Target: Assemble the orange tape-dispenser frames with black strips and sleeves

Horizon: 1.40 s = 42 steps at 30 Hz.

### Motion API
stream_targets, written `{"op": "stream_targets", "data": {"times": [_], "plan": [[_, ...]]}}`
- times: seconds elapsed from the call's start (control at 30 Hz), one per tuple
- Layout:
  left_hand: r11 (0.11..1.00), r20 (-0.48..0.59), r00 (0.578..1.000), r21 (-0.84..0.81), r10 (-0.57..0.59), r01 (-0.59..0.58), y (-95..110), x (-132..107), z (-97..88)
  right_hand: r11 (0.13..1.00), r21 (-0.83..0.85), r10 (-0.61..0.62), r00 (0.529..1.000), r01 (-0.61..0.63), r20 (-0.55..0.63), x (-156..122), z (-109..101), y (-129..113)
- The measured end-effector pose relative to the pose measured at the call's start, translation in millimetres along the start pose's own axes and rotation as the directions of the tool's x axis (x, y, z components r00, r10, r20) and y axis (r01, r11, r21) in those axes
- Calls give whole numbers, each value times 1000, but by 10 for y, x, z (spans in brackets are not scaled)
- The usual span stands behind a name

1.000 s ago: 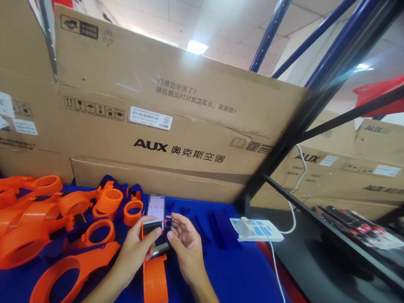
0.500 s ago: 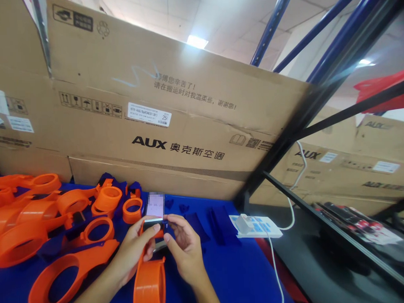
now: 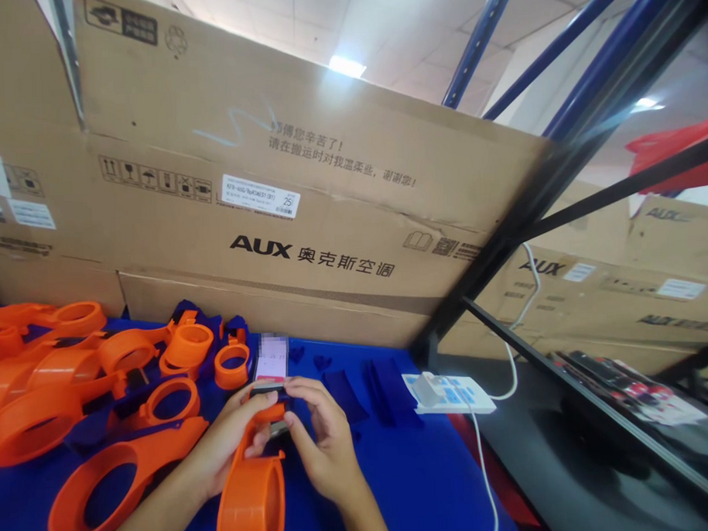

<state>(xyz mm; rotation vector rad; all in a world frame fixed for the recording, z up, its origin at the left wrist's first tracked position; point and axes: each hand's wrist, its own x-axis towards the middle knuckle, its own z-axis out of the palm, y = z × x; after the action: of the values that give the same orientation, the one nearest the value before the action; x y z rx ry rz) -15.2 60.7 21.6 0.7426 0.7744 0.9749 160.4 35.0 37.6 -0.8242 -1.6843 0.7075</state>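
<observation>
In the head view, my left hand [image 3: 235,432] is closed around the upper end of an orange plastic tape dispenser [image 3: 251,501]. Its wide ring hangs below the fingers, towards me. My left thumb presses near a dark strip at the dispenser's head. From the right, my right hand [image 3: 328,441] grips the same head with thumb and index finger, its fingers bent. A greyish piece shows between the hands, partly hidden. Just beyond the fingertips is a phone [image 3: 273,360] with a lit screen.
Several orange dispensers [image 3: 37,420] lie heaped on the left of the blue table surface [image 3: 419,480]. Dark blue pieces [image 3: 390,392] lie right of my hands. A white power strip [image 3: 457,393] with a cable is farther right. Cardboard boxes [image 3: 309,298] stand behind, beside a metal rack post [image 3: 465,292].
The dispenser's ring has swung slightly left and tilted, and more of its orange head shows beneath my fingers. Both hands stay at it, with small finger shifts.
</observation>
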Motion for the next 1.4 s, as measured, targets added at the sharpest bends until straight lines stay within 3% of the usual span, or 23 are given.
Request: {"op": "stream_targets", "data": {"times": [0.2, 0.37, 0.6, 0.83, 1.1, 1.27, 1.4], "plan": [[999, 19, 999, -39, -33, 34, 19, -33, 51, 997, 68, 36, 999, -34, -26, -3, 70, -14], [999, -4, 1000, -46, 9, -9, 14, -17, 62, 990, 138, 51, 993, -36, -106, -13, 181, 14], [994, -76, 993, -48, 94, -97, -1, -4, 32, 994, -108, 4, 996, -15, -95, 24, 104, -23], [960, -107, 971, 203, 216, -191, -15, 14, -1, 983, -171, 60, 997, -68, -50, 58, 17, 1], [975, -94, 980, 159, 173, -157, -40, 36, -50, 945, -328, 26, 997, -2, 68, 35, 10, 24], [970, -31, 990, 202, 141, -132, -19, 5, -47, 929, -362, -41, 991, 84, 125, 37, -27, -39], [970, -7, 993, 212, 121, -117, 1, -32, -29, 929, -361, -35, 990, 82, 137, 42, -53, -82]]}}
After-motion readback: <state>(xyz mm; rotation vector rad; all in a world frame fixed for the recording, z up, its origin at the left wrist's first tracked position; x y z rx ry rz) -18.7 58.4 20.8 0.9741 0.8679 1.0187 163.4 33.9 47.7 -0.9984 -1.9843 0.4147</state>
